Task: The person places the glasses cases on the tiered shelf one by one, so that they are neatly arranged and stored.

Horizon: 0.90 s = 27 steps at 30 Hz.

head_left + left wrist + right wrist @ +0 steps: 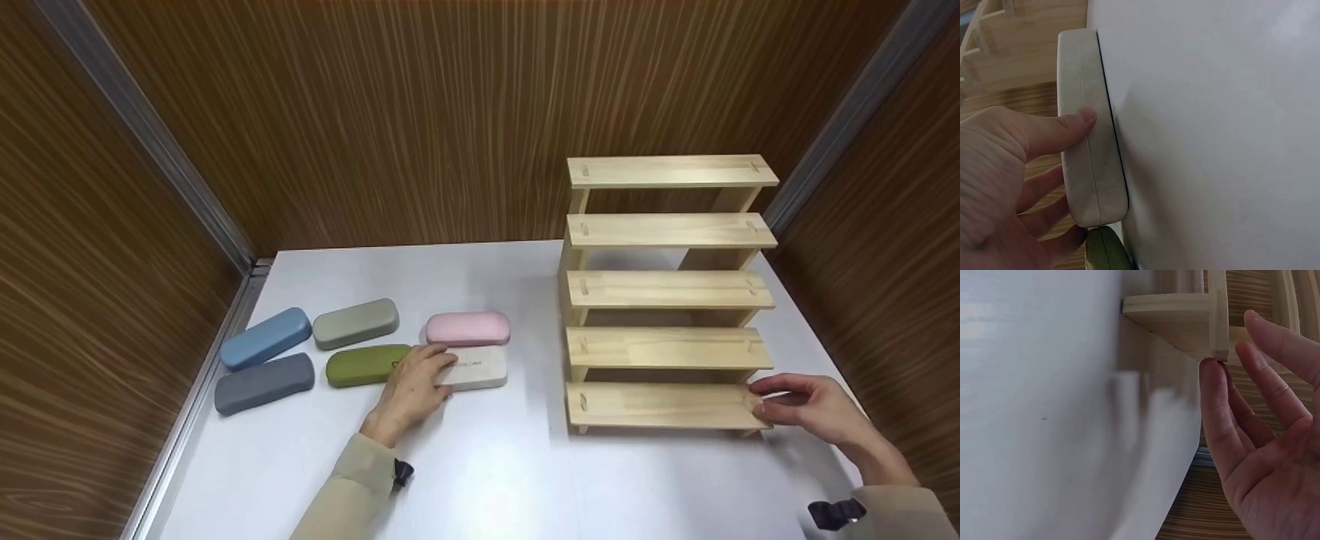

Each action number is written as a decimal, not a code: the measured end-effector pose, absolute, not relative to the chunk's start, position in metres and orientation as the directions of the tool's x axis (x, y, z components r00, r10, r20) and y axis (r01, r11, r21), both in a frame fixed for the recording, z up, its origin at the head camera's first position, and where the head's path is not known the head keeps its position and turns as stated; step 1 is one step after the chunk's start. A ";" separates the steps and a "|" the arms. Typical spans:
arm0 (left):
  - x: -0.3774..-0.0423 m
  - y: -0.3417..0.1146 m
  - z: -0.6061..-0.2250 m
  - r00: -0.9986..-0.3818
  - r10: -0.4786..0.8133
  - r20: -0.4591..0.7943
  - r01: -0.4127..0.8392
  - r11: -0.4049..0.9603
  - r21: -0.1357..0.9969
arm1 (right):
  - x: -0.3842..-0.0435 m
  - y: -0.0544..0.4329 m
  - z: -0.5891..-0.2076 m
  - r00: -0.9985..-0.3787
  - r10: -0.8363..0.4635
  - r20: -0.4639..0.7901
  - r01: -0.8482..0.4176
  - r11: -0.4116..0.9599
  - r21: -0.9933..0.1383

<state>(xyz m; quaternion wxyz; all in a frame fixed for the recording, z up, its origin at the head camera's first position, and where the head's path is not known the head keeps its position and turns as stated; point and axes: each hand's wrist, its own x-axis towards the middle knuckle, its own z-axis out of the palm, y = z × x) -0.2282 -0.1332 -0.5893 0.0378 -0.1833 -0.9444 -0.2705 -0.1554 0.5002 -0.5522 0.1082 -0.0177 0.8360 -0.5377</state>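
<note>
A whitish glasses case (480, 367) with small print on its lid lies on the white table. My left hand (412, 386) grips its left part; the left wrist view shows the thumb (1081, 121) on one long side and the other fingers partly hidden behind. Touching or nearly touching its end is a green glasses case (364, 365); a pink one (469, 328) lies just behind. At the right, my right hand (821, 409) is at the end of the lowest board of a wooden stepped rack (667, 405). Its fingers are loosely spread, a fingertip touching the board's corner.
Farther left lie a blue case (266, 339), a dark grey case (264, 384) and a grey-green case (356, 324). The rack's upper boards (671, 171) rise toward the back. Wood-grain panels (420, 120) enclose the table behind and at both sides.
</note>
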 end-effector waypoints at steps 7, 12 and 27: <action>-0.230 -0.138 -0.592 -0.922 0.343 0.180 0.386 0.780 0.492 | -0.157 0.509 -0.561 -0.962 -0.196 -0.191 0.125 0.306 -0.944; -0.231 -0.141 -0.594 -0.920 0.351 0.173 0.388 0.769 0.508 | -0.156 0.513 -0.566 -0.964 -0.186 -0.189 0.132 0.281 -0.951; -0.234 -0.141 -0.597 -0.911 0.369 0.182 0.407 0.748 0.525 | -0.160 0.517 -0.569 -0.936 -0.212 -0.280 0.220 0.267 -0.938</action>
